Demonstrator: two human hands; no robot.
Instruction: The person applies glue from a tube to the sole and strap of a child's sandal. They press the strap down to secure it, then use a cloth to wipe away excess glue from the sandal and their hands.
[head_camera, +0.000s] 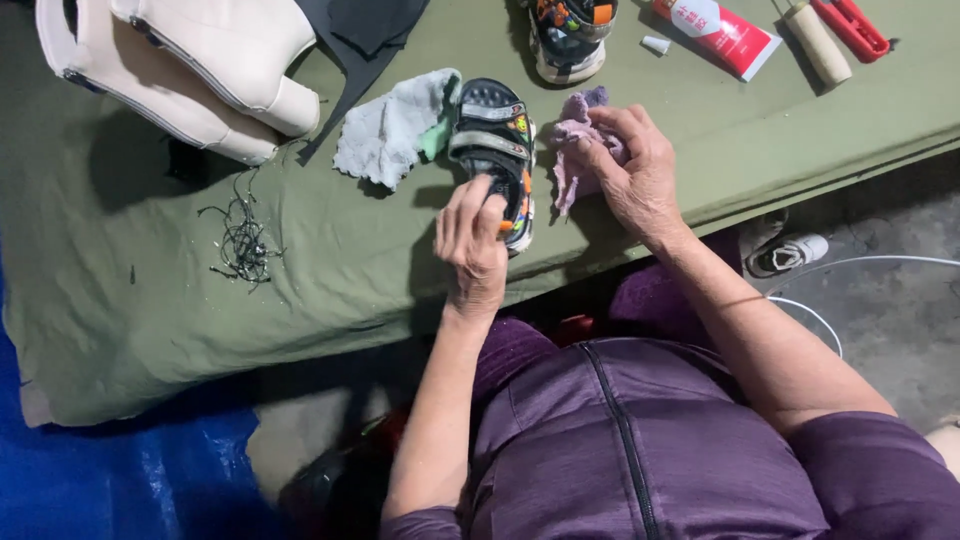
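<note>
Olive cloth covers the table (150, 300). Child's sandal (495, 150) lies near the front edge, long axis running front to back. Left hand (470, 235) pinches its near end, fingers narrow. Right hand (630, 165), just right of the sandal, bunches a lilac rag (572, 150). Grey cloth (390, 125) lies left.

sandal (492, 150) between cloth (392, 128) and rag (578, 150)

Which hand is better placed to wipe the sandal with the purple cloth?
Probably the right hand: it grips the purple cloth beside the sandal. The left hand is steadying the sandal's near end.
</note>
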